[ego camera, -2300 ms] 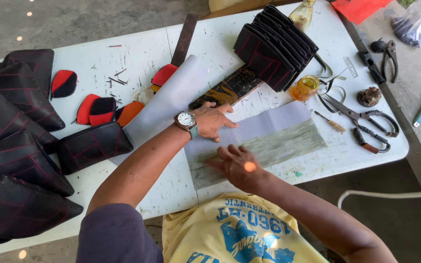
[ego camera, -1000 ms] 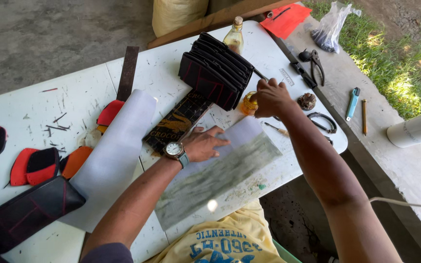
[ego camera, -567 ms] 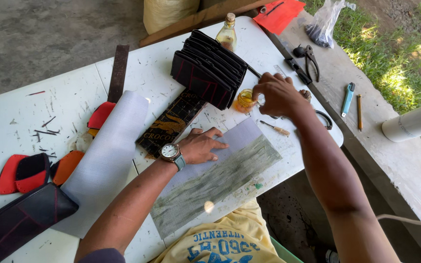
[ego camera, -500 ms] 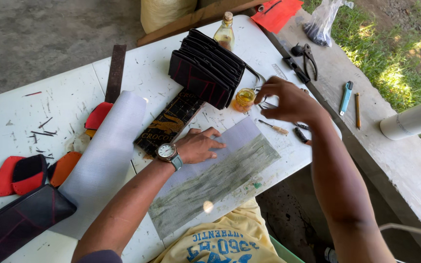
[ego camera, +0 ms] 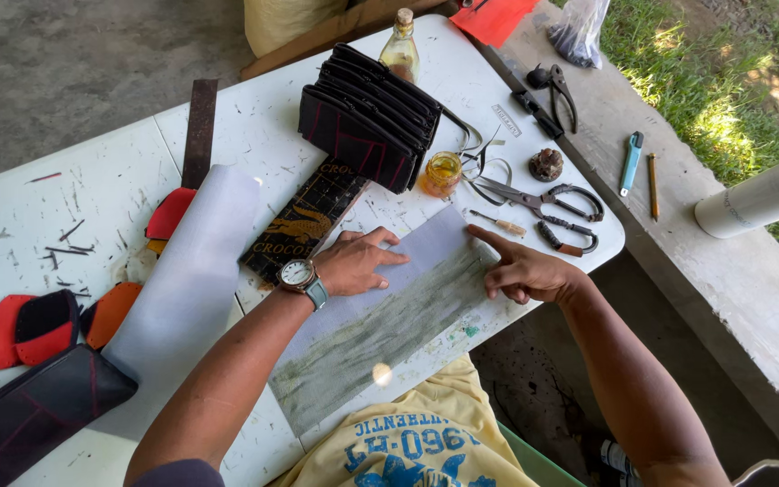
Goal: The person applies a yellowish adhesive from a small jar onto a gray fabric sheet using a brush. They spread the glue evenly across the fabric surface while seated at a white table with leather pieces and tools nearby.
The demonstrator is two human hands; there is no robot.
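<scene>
While flat, fingers (ego camera: 389, 259) on grey sheet (ego camera: 380, 325)

Outdoor craft workshop: scissors (ego camera: 543, 200), pliers (ego camera: 552, 88), stacked pouches (ego camera: 367, 117).

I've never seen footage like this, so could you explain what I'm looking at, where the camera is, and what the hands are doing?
There is no machine here: a person works with bare hands, and the camera sits on their head, looking down. The left hand, with a wristwatch, presses flat on a grey sheet smeared along one side. The right hand points a finger at the sheet's far edge. Neither hand holds anything. On the white table also lie a stack of dark pouches, a small jar, scissors, a bottle and a white roll.
</scene>
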